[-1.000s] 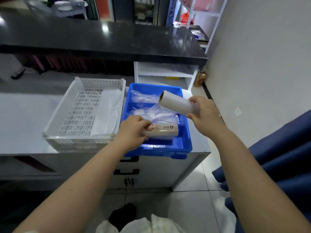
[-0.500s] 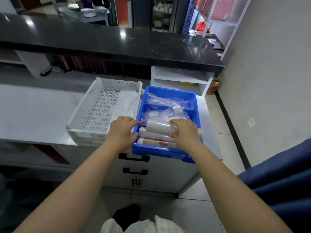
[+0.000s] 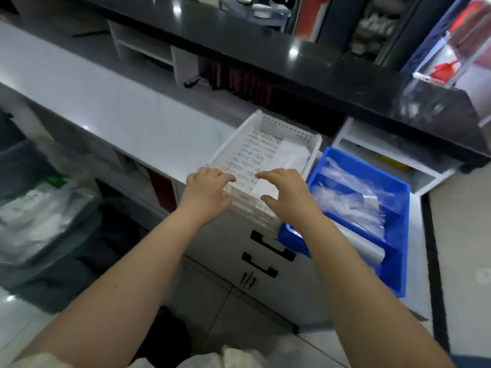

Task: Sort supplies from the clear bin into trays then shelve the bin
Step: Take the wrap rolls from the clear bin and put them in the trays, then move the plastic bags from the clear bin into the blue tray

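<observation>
A white perforated tray (image 3: 289, 128) sits on the grey counter with a flat white packet (image 3: 291, 156) along its right side. To its right stands a blue tray (image 3: 397, 236) holding clear plastic bags (image 3: 345, 192) and a pale roll (image 3: 361, 244) at its near end. My left hand (image 3: 206, 191) hovers at the white tray's near left corner with fingers apart and nothing in it. Above the same tray's near edge, my right hand (image 3: 288, 195) is spread and holds nothing. No clear bin is in view.
A grey bin lined with a plastic bag (image 3: 39, 216) stands on the floor at the left. Drawer handles (image 3: 271, 247) sit below the counter edge. A black raised countertop (image 3: 292, 57) runs behind, with a white cubby shelf (image 3: 393, 158) under it.
Both hands have let go of the rolls, which now lie in the blue tray, and have moved left over the white tray's near edge. The view has swung left.
</observation>
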`<state>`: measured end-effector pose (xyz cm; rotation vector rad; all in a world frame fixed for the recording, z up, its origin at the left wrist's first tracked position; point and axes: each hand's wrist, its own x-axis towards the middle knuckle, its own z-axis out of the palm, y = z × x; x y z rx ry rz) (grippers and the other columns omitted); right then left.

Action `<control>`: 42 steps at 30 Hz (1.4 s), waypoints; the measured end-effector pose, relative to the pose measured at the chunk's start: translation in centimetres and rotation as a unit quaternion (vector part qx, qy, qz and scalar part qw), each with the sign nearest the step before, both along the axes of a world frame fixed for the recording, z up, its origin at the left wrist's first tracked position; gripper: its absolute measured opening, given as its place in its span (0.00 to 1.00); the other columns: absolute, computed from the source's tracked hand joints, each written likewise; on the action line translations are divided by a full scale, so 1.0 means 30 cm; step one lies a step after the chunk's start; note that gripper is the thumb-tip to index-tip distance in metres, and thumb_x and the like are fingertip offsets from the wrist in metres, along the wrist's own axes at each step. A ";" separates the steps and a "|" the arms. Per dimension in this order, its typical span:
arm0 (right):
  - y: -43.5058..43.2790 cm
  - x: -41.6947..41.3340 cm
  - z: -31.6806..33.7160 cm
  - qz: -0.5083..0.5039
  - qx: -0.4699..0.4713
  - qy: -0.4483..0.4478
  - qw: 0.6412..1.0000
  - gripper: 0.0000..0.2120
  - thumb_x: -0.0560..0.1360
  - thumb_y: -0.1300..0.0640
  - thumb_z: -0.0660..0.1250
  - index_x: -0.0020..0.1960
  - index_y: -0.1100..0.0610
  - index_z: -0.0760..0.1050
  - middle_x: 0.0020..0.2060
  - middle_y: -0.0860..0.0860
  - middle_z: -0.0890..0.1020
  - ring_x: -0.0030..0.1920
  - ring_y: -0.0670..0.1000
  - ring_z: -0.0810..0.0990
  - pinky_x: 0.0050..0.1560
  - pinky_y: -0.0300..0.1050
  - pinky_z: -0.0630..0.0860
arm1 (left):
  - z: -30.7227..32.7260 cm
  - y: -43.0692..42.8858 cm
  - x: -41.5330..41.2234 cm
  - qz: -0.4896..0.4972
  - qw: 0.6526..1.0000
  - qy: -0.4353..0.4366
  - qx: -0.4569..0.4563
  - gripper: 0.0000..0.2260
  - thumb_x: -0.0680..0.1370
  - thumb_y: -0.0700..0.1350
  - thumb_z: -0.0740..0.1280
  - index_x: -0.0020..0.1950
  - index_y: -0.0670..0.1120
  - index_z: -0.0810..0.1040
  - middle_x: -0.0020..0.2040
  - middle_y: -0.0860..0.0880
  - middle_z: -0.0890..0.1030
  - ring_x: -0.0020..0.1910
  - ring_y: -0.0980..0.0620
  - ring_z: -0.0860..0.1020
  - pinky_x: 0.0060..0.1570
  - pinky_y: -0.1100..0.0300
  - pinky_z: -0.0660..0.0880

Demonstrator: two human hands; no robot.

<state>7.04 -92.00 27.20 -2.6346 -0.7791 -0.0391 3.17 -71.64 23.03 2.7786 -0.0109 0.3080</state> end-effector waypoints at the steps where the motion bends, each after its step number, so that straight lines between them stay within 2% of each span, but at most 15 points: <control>1: 0.080 0.012 0.017 0.025 -0.009 -0.017 0.999 0.22 0.74 0.55 0.69 0.66 0.47 0.72 0.61 0.48 0.77 0.62 0.54 0.68 0.61 0.50 0.67 | 0.002 0.062 -0.011 0.019 1.000 0.003 -0.002 0.19 0.74 0.51 0.67 0.64 0.54 0.75 0.62 0.50 0.77 0.63 0.46 0.69 0.61 0.48 0.63; 4: 0.349 0.024 0.043 0.093 -0.006 -0.035 0.995 0.22 0.72 0.54 0.71 0.65 0.48 0.73 0.59 0.49 0.78 0.61 0.55 0.69 0.60 0.49 0.67 | 0.014 0.292 -0.060 0.076 0.997 -0.005 0.000 0.18 0.74 0.51 0.67 0.64 0.55 0.75 0.61 0.51 0.77 0.63 0.45 0.69 0.61 0.48 0.63; 10: 1.008 -0.006 0.034 0.247 -0.025 -0.053 0.967 0.22 0.72 0.53 0.71 0.65 0.50 0.74 0.59 0.51 0.78 0.59 0.56 0.71 0.58 0.49 0.70 | 0.024 0.882 -0.214 0.182 0.981 0.001 0.060 0.23 0.72 0.54 0.69 0.66 0.53 0.72 0.61 0.49 0.77 0.62 0.44 0.69 0.59 0.47 0.66; 14: 1.439 -0.038 -0.009 0.311 -0.030 -0.067 0.948 0.22 0.71 0.54 0.71 0.64 0.52 0.75 0.56 0.54 0.78 0.56 0.60 0.73 0.55 0.56 0.73 | -0.008 1.246 -0.340 0.241 0.965 0.032 0.093 0.22 0.72 0.55 0.68 0.65 0.53 0.73 0.60 0.50 0.77 0.60 0.44 0.70 0.56 0.50 0.67; 21: 1.979 -0.080 -0.188 0.382 -0.064 -0.018 0.922 0.23 0.72 0.54 0.70 0.66 0.51 0.72 0.61 0.51 0.75 0.61 0.57 0.71 0.59 0.54 0.72 | -0.161 1.730 -0.535 0.364 0.925 0.097 0.057 0.20 0.74 0.54 0.67 0.66 0.55 0.72 0.62 0.51 0.76 0.61 0.45 0.70 0.56 0.49 0.66; 27: 2.286 0.039 -0.361 0.409 -0.109 0.057 0.904 0.23 0.72 0.55 0.70 0.66 0.51 0.72 0.63 0.52 0.75 0.62 0.57 0.70 0.60 0.54 0.72 | -0.318 1.979 -0.534 0.447 0.882 0.150 0.010 0.21 0.73 0.54 0.67 0.66 0.55 0.73 0.61 0.50 0.77 0.60 0.45 0.70 0.57 0.48 0.66; 32: 2.503 0.181 -0.563 0.428 -0.150 0.134 0.881 0.21 0.73 0.57 0.69 0.65 0.52 0.73 0.64 0.52 0.74 0.63 0.57 0.69 0.60 0.53 0.72 | -0.463 2.093 -0.432 0.516 0.831 0.200 -0.055 0.21 0.74 0.53 0.66 0.67 0.55 0.72 0.62 0.48 0.77 0.61 0.44 0.70 0.59 0.47 0.66; 38: 2.670 0.315 -0.817 0.427 -0.212 0.201 0.856 0.21 0.73 0.57 0.69 0.66 0.53 0.72 0.64 0.54 0.74 0.64 0.59 0.68 0.61 0.56 0.71 | -0.677 2.124 -0.321 0.533 0.793 0.256 -0.146 0.22 0.74 0.52 0.66 0.69 0.52 0.71 0.63 0.46 0.75 0.63 0.43 0.68 0.58 0.50 0.65; 42: 2.760 0.317 -0.965 0.461 -0.261 0.232 0.816 0.22 0.73 0.59 0.67 0.67 0.52 0.71 0.65 0.55 0.73 0.65 0.59 0.67 0.62 0.55 0.70 | -0.813 2.144 -0.300 0.532 0.760 0.319 -0.195 0.23 0.74 0.49 0.66 0.69 0.50 0.71 0.64 0.45 0.74 0.64 0.42 0.67 0.58 0.50 0.64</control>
